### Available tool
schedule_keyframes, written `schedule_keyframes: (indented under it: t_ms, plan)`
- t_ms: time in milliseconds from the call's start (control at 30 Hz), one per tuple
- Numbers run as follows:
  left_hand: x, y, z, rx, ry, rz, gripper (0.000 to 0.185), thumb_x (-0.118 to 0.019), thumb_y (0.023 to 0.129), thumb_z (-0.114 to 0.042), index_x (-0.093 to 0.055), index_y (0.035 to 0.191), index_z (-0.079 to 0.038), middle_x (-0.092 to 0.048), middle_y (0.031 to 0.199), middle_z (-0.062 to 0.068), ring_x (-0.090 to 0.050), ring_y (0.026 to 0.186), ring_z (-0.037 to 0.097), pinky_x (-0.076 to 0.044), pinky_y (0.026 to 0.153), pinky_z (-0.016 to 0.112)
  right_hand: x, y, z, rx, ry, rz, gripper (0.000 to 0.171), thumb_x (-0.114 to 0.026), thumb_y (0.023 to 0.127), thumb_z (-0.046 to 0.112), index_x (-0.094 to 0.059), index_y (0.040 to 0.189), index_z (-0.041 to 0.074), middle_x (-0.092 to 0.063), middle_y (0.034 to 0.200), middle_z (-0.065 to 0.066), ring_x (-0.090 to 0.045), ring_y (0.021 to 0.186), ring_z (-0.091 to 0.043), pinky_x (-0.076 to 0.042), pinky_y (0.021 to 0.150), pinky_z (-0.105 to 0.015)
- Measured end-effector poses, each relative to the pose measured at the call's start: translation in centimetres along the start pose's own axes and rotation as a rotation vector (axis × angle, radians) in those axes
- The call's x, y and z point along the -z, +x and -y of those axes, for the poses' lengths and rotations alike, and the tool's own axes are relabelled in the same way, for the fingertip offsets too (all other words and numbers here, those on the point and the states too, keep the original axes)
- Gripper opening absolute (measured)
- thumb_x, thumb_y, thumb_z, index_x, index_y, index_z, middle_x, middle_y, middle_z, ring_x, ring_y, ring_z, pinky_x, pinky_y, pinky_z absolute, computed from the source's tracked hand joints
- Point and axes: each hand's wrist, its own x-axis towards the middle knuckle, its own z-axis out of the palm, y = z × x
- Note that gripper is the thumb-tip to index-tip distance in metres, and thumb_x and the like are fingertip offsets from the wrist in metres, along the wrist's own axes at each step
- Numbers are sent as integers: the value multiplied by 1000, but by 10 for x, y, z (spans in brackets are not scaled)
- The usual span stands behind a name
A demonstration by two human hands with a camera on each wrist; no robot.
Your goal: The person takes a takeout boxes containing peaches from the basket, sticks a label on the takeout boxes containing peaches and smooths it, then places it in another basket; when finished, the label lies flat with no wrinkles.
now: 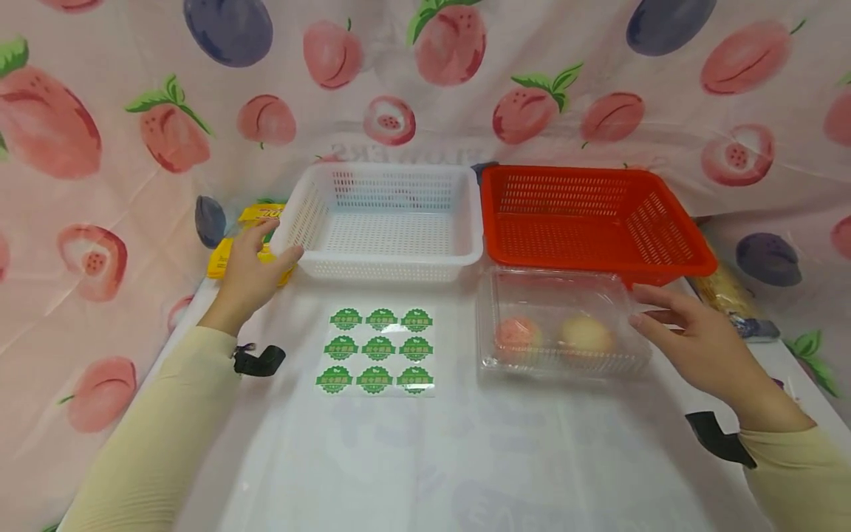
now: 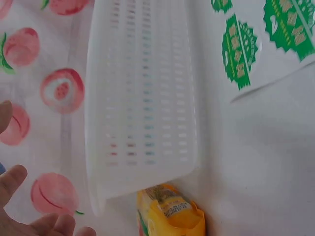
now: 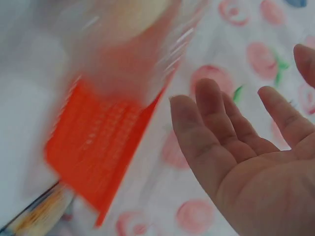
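Note:
My left hand (image 1: 251,275) is at the left end of a white plastic basket (image 1: 392,268), thumb and fingers spread, in front of a yellow packet (image 1: 219,258). In the left wrist view its fingers (image 2: 12,182) show beside the basket with nothing in them. On the right, my right hand (image 1: 698,343) has its fingertips close by the right end of a clear plastic box (image 1: 558,292). Inside that closed box sit a pink round item (image 1: 518,336) and a pale yellow one (image 1: 586,335). The right wrist view shows this palm (image 3: 266,187) bare, its fingers loosely extended.
Behind the box stands a red basket (image 1: 592,258), side by side with the white one. A sheet of green round stickers (image 1: 379,364) lies at the table's middle. Another packet (image 1: 728,292) is at the far right, beside the red basket. A fruit-print cloth (image 1: 399,66) hangs behind.

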Motion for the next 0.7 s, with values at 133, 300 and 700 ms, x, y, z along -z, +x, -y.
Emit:
schedule_keyframes:
  t_ms: [133, 300, 700]
  plan:
    - [0, -21, -5, -34, -18, 23, 75, -64, 98, -41, -31, 158, -10, -21, 163, 16, -21, 145, 42, -20, 114, 65, -10, 2, 28, 60, 55, 18, 58, -60, 102, 30, -43, 150, 4, -54, 136, -28, -59, 112, -51, -53, 81, -62]
    - [-3, -44, -9, -54, -26, 89, 75, -63, 97, -44, -31, 158, -14, -23, 162, 16, -21, 146, 42, -21, 113, 66, -28, 4, 61, 126, 103, 73, 60, -65, 99, 31, -45, 150, 7, -54, 140, -21, -61, 116, -43, -55, 84, -50]
    - [-20, -74, 7, 19, -25, 287, 83, -68, 93, -49, -30, 158, -13, -27, 161, 17, -24, 146, 41, -21, 116, 59, -100, 12, 112, 318, 252, 196, 51, -74, 92, 21, -59, 138, 6, -63, 133, -10, -65, 112, -28, -53, 95, -45]
